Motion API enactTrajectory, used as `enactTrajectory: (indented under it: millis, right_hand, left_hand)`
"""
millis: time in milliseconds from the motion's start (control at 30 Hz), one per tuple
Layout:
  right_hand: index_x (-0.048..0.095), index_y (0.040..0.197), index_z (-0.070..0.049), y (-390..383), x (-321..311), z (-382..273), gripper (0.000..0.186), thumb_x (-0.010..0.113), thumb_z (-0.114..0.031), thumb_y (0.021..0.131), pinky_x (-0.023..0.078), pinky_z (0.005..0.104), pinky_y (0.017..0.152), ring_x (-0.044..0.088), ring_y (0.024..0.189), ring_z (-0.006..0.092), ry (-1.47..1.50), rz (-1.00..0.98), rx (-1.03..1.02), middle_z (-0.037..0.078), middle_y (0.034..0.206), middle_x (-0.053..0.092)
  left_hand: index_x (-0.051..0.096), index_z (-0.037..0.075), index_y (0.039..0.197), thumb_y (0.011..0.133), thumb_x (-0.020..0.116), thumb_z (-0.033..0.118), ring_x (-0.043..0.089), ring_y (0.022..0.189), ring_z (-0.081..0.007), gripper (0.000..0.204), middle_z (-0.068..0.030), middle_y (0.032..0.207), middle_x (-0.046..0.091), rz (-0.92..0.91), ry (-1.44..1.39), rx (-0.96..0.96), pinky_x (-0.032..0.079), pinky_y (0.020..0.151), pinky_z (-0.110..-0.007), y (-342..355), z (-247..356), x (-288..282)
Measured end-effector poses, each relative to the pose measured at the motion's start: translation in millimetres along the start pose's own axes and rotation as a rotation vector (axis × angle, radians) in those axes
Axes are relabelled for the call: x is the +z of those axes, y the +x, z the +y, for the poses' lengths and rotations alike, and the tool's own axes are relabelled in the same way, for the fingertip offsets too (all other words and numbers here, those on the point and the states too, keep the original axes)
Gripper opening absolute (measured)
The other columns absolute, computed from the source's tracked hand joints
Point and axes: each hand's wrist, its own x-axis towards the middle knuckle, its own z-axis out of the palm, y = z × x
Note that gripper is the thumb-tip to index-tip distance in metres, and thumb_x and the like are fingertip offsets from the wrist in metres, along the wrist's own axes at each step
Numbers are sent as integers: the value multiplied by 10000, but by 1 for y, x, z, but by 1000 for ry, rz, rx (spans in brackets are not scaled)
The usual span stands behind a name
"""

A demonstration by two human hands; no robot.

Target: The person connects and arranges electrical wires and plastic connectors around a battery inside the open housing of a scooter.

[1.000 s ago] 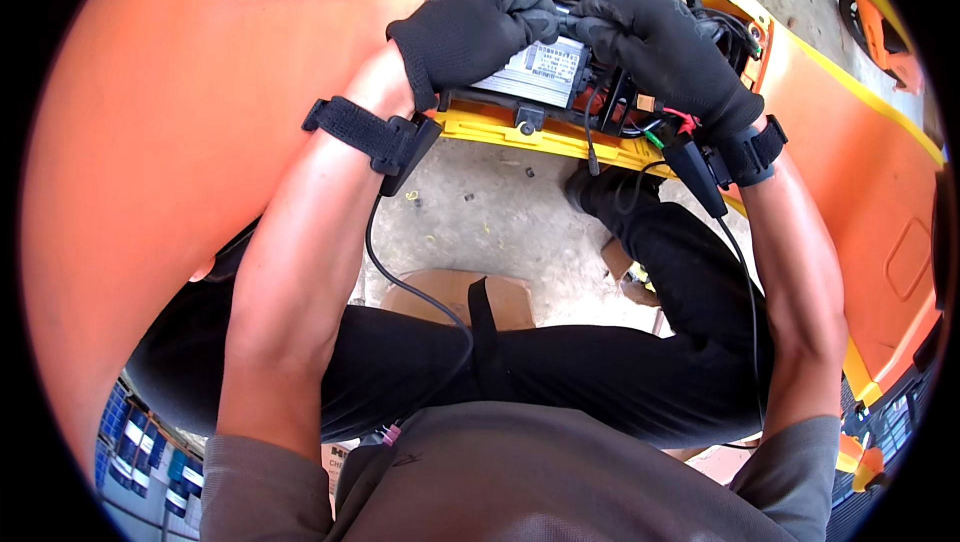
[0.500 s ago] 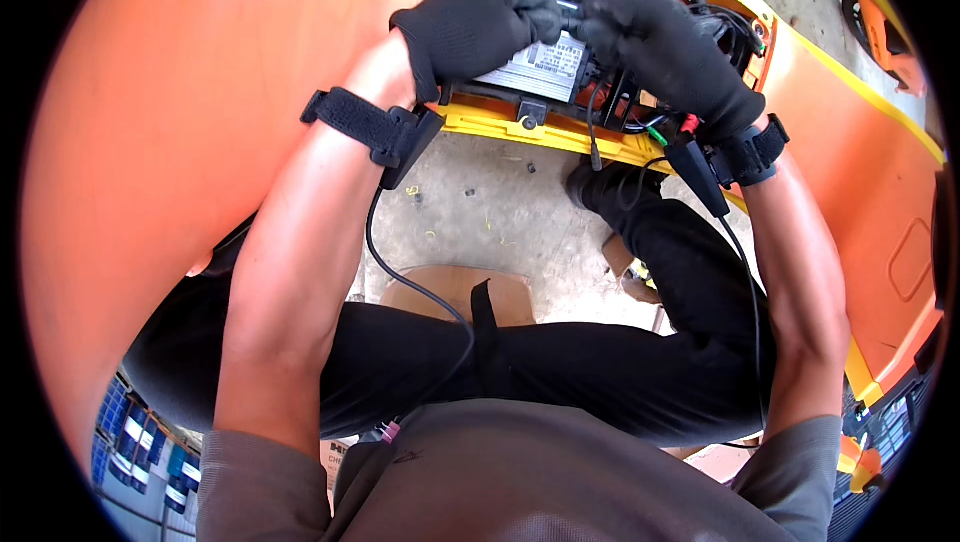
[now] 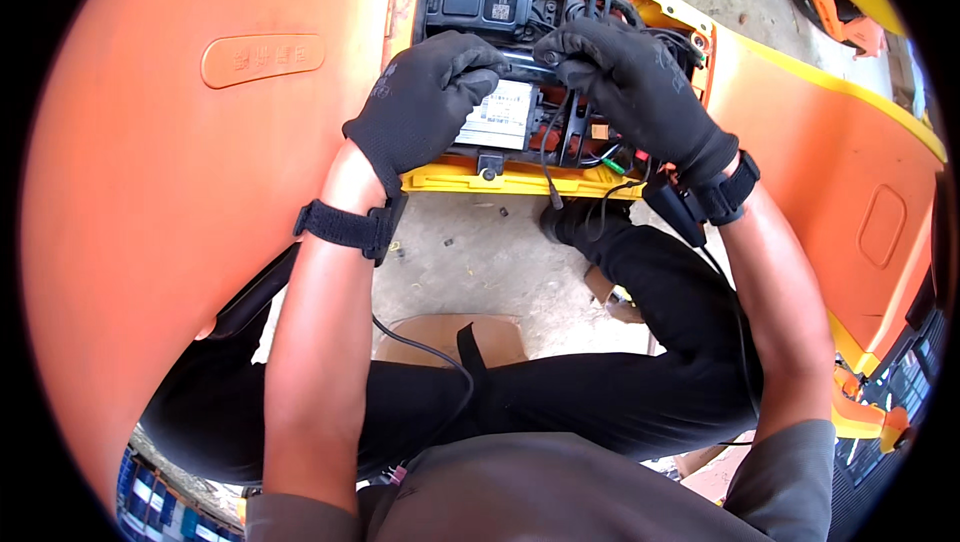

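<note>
My left hand (image 3: 425, 102), in a black glove, is closed in a pinch at the left of a dark, narrow part (image 3: 526, 66) too small to make out. My right hand (image 3: 630, 92), also gloved, is pinched at that part's right end. Both are over an open compartment framed by a yellow panel (image 3: 450, 180). In it are a black module (image 3: 470, 2), a silver labelled unit (image 3: 495, 114), black cables with a hanging plug (image 3: 555, 197), a green connector (image 3: 613, 166) and an orange piece (image 3: 600, 132). What my fingertips hold is hidden.
Orange body panels rise at left (image 3: 150, 192) and right (image 3: 800, 142). My black-clad legs (image 3: 600, 392) lie below over concrete floor (image 3: 450, 252) and cardboard (image 3: 410, 342). Orange-and-black vehicle parts (image 3: 835, 12) stand at upper right. Straps with black devices (image 3: 675, 207) are on my wrists.
The view has shifted, so the compartment sits lower and further left, with more of its top showing. My pinched fingertips are slightly further apart, showing more of the narrow part between them.
</note>
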Motion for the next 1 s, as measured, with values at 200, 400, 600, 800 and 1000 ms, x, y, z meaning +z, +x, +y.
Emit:
enactTrajectory:
  millis: [200,400,600,800,1000]
  right_hand:
    - [630,1172,-30,-4,2,-11,255,596,-2,921,510,346,815,629,899,232,156,-60,82,121,1006,661]
    - [617,1184,-14,-3,10,-12,273,595,16,913,514,357,828,640,903,244,199,-52,45,136,1021,664]
    - [615,1191,-13,-2,10,-10,277,609,-5,913,521,364,832,653,911,264,169,-76,63,151,1027,666]
    - [618,1186,-18,-2,13,-8,277,639,-41,911,523,371,836,656,915,285,138,-27,27,155,1031,667]
    - [621,1147,-45,-2,19,-4,254,667,-101,903,526,399,791,648,868,309,30,0,-8,150,957,659]
  left_hand:
    - [666,-22,1088,928,609,80,625,795,-164,199,-107,898,677,85,-298,-104,518,762,-300,-4,-6,13]
    - [657,-24,1115,952,585,92,610,783,-138,213,-84,896,674,60,-300,-70,515,740,-282,-4,-9,10]
    - [633,-9,1211,982,572,149,602,952,-112,285,-59,1050,665,-54,-341,-159,500,884,-270,-5,-12,4]
    - [613,-6,1214,981,551,95,610,978,-116,262,-59,1073,663,-35,-454,-162,503,900,-281,-6,-7,4]
    - [613,-8,1216,935,503,9,626,1005,-133,302,-74,1090,663,-37,-521,-166,507,919,-281,-6,-7,2]
